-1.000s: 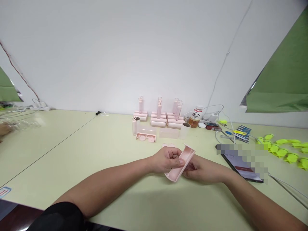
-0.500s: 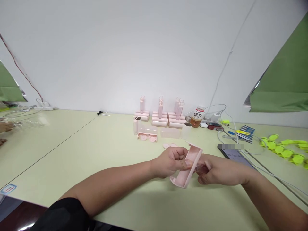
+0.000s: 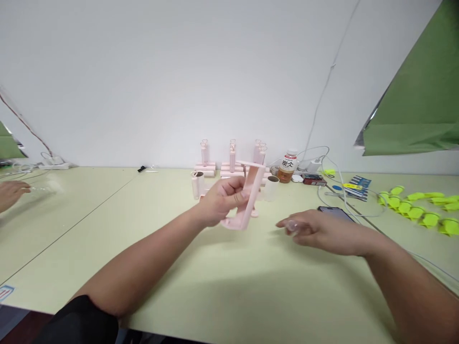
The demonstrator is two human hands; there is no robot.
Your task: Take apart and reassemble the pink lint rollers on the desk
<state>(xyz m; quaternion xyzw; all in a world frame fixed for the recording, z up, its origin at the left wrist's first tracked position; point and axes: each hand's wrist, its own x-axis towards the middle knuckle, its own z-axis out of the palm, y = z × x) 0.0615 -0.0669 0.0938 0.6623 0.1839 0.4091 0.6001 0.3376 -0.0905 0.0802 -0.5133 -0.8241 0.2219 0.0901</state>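
- The left hand (image 3: 220, 203) has lifted the pink cover (image 3: 247, 196) off the surface (image 3: 229, 286), fingers clamped round it.
- The right hand (image 3: 315, 231) has let go and now hovers right of the cover, pinching a small clear piece (image 3: 292, 225).
- The cover's long axis stands nearly upright, top tilted right, in front of the bottle (image 3: 287, 167).

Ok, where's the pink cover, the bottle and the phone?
pink cover (image 3: 251, 191), head view, on its long back
bottle (image 3: 286, 167), head view, on its label
phone (image 3: 335, 213), head view, on its dark screen
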